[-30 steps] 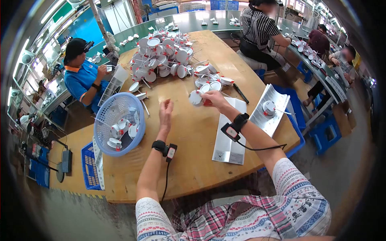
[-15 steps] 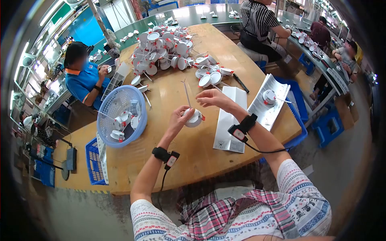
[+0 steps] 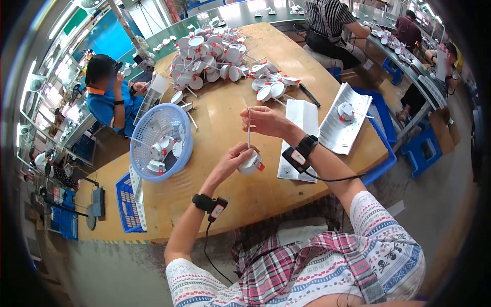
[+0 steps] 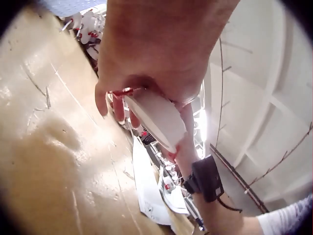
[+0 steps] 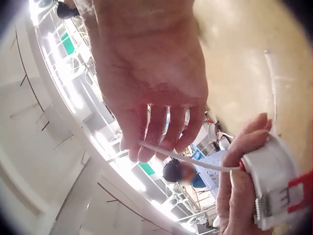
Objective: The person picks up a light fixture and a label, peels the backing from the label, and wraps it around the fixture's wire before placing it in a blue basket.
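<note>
Over the front middle of the table, my left hand point(image 3: 231, 161) grips a white round downlight point(image 3: 250, 165) with red clips by its body. In the left wrist view, the downlight's pale disc point(image 4: 156, 117) shows under the palm. A thin white cable point(image 3: 249, 135) rises from the lamp to my right hand point(image 3: 268, 122), held just above. Thumb and fingertips of that hand pinch the cable near its free end, as the right wrist view shows, where the cable point(image 5: 195, 162) runs across from the downlight point(image 5: 271, 171).
A big heap of downlights point(image 3: 209, 59) lies at the back, a smaller group point(image 3: 271, 87) to its right. Left stands a lavender basket point(image 3: 189, 153) holding several downlights. A folded leaflet point(image 3: 302, 120), a black pen point(image 3: 309, 94) and a downlight point(image 3: 346, 111) on white sheeting point(image 3: 335, 135) lie right.
The right hand brought a downlight from the smaller group, and the left hand took it. My right hand has since moved onto the cable and pinches it.
</note>
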A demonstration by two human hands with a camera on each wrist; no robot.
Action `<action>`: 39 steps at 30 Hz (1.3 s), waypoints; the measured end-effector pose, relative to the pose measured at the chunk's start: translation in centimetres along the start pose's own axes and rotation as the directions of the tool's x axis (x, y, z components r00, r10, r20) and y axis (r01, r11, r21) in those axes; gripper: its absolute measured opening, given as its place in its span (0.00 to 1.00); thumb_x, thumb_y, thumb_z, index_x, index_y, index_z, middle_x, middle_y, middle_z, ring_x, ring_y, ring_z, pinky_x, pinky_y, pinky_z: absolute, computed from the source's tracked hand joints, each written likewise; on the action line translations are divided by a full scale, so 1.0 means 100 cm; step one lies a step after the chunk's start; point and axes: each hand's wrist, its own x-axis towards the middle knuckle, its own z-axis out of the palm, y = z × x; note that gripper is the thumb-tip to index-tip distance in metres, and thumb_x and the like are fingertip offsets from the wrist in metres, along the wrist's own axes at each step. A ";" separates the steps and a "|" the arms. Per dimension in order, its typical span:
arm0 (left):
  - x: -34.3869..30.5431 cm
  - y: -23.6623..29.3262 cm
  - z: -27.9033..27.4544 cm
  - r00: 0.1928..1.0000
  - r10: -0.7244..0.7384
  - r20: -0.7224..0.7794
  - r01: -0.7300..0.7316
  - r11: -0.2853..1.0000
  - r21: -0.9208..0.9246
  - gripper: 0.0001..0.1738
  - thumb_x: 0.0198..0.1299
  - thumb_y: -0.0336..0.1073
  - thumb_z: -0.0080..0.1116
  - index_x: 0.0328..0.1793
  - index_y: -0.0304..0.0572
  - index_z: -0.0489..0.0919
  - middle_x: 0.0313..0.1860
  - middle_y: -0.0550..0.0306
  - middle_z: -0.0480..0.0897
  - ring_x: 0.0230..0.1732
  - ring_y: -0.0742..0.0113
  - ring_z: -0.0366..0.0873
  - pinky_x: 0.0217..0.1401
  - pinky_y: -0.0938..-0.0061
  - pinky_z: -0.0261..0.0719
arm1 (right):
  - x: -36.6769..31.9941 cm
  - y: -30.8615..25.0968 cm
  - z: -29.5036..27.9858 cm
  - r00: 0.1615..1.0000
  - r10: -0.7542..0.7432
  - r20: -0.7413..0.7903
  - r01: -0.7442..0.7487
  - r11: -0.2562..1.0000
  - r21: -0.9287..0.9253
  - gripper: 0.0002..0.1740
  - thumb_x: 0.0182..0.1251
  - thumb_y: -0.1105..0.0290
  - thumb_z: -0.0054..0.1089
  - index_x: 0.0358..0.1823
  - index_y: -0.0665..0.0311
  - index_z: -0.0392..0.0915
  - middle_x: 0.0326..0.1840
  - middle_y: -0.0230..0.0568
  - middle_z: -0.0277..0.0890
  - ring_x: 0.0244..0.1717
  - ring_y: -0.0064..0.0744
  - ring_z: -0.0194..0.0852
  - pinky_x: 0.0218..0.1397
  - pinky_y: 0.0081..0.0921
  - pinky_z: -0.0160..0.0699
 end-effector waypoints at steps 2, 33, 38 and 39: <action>0.004 -0.017 0.003 0.987 0.121 -0.102 -0.092 0.964 0.248 0.15 0.67 0.42 0.45 0.48 0.40 0.77 0.40 0.58 0.77 0.46 0.70 0.72 0.52 0.74 0.68 | 0.002 0.006 -0.004 0.998 -0.024 -0.057 0.022 0.999 -0.033 0.15 0.67 0.62 0.54 0.47 0.64 0.78 0.37 0.33 0.75 0.41 0.22 0.74 0.51 0.26 0.73; -0.009 -0.053 0.041 0.908 0.317 -0.273 0.046 0.573 0.818 0.27 0.49 0.47 0.63 0.49 0.37 0.69 0.45 0.48 0.69 0.51 0.50 0.62 0.55 0.60 0.61 | 0.012 0.019 -0.008 0.887 0.347 -0.305 -0.277 0.927 0.251 0.10 0.66 0.65 0.48 0.31 0.59 0.75 0.26 0.30 0.76 0.24 0.15 0.69 0.22 0.10 0.64; -0.011 -0.056 0.030 0.897 0.270 -0.351 0.147 0.567 0.811 0.28 0.50 0.49 0.63 0.49 0.34 0.69 0.46 0.45 0.69 0.50 0.48 0.63 0.56 0.59 0.62 | -0.005 -0.015 -0.012 0.854 0.103 -0.510 -0.185 0.976 -0.112 0.16 0.68 0.60 0.49 0.47 0.64 0.76 0.47 0.36 0.78 0.37 0.19 0.72 0.43 0.20 0.72; -0.012 -0.055 0.026 0.905 0.198 -0.377 0.208 0.566 0.798 0.32 0.50 0.50 0.63 0.52 0.33 0.68 0.51 0.42 0.69 0.54 0.48 0.63 0.57 0.60 0.61 | -0.016 -0.025 -0.006 0.870 0.066 -0.489 -0.197 0.955 -0.222 0.18 0.68 0.59 0.48 0.51 0.63 0.74 0.48 0.33 0.76 0.39 0.18 0.72 0.44 0.19 0.73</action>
